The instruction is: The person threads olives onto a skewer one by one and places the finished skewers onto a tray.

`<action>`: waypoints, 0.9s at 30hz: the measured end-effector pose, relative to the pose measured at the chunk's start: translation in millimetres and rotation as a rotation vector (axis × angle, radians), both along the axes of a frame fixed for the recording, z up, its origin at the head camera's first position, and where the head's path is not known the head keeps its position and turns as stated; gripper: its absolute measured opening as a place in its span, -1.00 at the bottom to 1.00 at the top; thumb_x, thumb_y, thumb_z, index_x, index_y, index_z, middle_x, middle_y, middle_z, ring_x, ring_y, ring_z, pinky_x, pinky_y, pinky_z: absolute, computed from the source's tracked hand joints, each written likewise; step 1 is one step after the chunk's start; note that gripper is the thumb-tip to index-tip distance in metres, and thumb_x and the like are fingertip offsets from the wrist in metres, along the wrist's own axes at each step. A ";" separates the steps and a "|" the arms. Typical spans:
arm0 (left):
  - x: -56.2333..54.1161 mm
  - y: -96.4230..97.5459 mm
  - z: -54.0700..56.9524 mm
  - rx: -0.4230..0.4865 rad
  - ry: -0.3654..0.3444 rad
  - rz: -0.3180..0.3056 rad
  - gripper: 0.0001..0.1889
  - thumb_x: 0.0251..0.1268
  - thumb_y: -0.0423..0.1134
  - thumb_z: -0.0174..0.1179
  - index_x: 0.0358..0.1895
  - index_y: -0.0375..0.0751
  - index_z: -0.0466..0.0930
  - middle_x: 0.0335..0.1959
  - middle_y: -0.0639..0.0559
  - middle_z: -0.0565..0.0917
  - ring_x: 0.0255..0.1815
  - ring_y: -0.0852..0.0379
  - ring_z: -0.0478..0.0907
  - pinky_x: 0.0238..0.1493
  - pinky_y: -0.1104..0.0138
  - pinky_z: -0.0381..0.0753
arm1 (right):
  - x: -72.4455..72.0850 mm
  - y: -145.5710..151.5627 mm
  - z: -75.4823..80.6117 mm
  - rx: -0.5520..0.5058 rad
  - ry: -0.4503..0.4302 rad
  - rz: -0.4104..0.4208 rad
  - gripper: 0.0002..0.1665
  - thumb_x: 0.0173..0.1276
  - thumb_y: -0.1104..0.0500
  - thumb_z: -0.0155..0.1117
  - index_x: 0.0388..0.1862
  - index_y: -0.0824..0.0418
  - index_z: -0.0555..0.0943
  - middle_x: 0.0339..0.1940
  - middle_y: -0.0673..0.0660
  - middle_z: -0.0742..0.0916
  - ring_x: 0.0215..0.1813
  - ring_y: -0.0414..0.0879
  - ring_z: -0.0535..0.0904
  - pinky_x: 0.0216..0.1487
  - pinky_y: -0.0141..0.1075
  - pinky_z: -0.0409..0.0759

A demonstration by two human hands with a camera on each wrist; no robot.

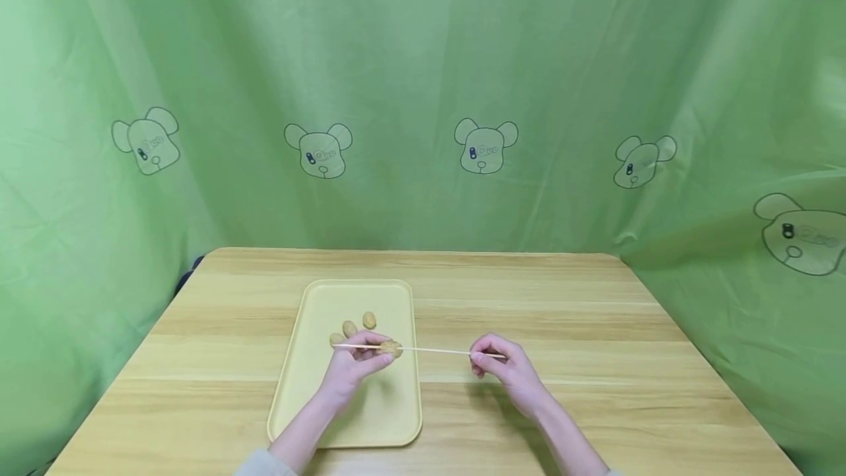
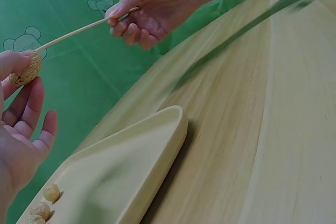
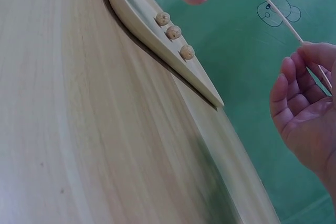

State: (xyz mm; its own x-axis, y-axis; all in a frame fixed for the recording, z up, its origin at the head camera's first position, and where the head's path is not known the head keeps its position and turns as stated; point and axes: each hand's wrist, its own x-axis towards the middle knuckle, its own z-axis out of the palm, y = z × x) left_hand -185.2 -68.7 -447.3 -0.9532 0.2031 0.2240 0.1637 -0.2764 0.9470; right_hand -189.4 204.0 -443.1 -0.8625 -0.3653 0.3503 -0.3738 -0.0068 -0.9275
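Note:
My left hand (image 1: pixel 352 369) pinches a brown, wrinkled ball (image 1: pixel 391 348) between thumb and fingers, above the tray. A thin wooden skewer (image 1: pixel 432 350) runs through this ball, and its left end sticks out over the left hand. Off to the right of the tray, my right hand (image 1: pixel 512 372) pinches the skewer near its other end, raised over the table. In the left wrist view, the ball (image 2: pixel 27 71) shows a cracked, light-brown surface. Several more such balls (image 3: pixel 174 32) lie apart from the hands on the tray.
A pale yellow rectangular tray (image 1: pixel 346 435) with a low rim lies on the wooden table (image 1: pixel 562 300), left of the middle. Green curtains (image 1: pixel 403 42) with bear-head drawings hang behind the table and along both sides.

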 end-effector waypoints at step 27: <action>5.0 10.2 -0.7 0.012 -0.049 0.008 -0.65 -0.03 -0.62 0.19 -0.14 -0.75 0.37 -0.38 0.14 0.61 -0.35 0.28 0.55 -0.21 0.50 0.56 | 0.3 -16.2 -1.9 -0.031 -0.006 0.053 -0.81 0.30 0.41 0.08 -0.34 0.62 0.40 -0.49 0.03 0.58 -0.42 -0.21 0.51 -0.38 -0.35 0.57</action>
